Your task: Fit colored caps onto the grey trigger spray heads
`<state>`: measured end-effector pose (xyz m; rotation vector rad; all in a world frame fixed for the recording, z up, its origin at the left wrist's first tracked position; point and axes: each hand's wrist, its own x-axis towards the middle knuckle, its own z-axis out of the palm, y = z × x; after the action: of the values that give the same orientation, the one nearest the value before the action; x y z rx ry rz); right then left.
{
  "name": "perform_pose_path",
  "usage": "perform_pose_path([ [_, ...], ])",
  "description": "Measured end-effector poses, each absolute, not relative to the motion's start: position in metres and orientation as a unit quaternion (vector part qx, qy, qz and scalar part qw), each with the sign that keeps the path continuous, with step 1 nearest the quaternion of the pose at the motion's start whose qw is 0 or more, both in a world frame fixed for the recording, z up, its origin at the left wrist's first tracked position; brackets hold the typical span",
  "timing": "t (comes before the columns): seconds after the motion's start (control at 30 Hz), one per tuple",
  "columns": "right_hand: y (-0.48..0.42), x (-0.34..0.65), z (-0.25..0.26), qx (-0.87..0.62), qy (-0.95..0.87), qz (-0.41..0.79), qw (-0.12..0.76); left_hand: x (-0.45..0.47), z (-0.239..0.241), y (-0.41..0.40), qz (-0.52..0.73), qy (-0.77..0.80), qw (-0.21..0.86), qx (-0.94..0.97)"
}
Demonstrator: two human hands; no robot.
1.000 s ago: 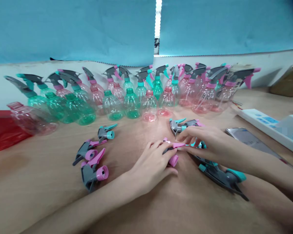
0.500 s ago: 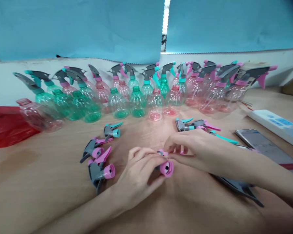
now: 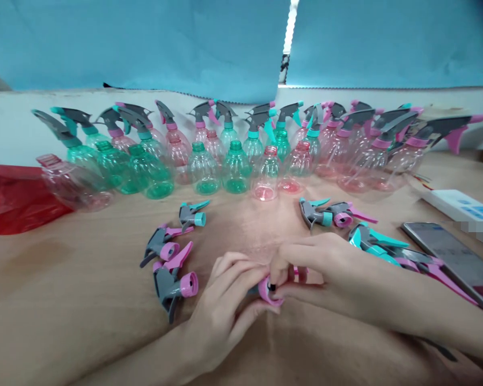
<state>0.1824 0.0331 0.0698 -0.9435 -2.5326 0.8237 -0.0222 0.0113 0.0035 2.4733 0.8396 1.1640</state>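
Sprayer heads (image 3: 173, 257) flanking bare tabletop (image 3: 64, 300)

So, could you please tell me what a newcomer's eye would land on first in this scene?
Probably the crowd of green and pink spray bottles lined up along the back of the wooden table, under the blue sheet. Next, at front centre, the left hand and right hand pinching a pink-capped trigger head together, with loose trigger heads lying on both sides.
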Motion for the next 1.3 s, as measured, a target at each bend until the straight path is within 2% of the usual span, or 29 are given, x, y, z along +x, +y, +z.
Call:
perform_pose_path([
  [0.33, 0.036, 0.189, 0.071, -0.343, -0.859, 0.347, 0.154, -0.02, 0.007, 0.012, 0.402, 0.265, 0.078, 0.873],
  [0.57, 0.037, 0.188, 0.066, -0.333, -0.864, 0.323, 0.192, -0.02, 0.006, 0.015, 0.421, 0.307, 0.121, 0.845],
  [0.8, 0.034, 0.182, 0.066, -0.349, -0.871, 0.291, 0.187, -0.023, 0.005, 0.016, 0.43, 0.321, 0.132, 0.833],
  [0.97, 0.031, 0.175, 0.061, -0.353, -0.831, 0.348, 0.253, -0.025, 0.006, 0.016, 0.429, 0.332, 0.114, 0.832],
  [1.17, 0.028, 0.167, 0.056, -0.367, -0.733, 0.497, 0.285, -0.024, 0.003, 0.017, 0.428, 0.342, 0.12, 0.828],
  [1.3, 0.025, 0.163, 0.054, -0.39, -0.765, 0.403, 0.317, -0.024, 0.0, 0.017, 0.412, 0.361, 0.129, 0.826],
])
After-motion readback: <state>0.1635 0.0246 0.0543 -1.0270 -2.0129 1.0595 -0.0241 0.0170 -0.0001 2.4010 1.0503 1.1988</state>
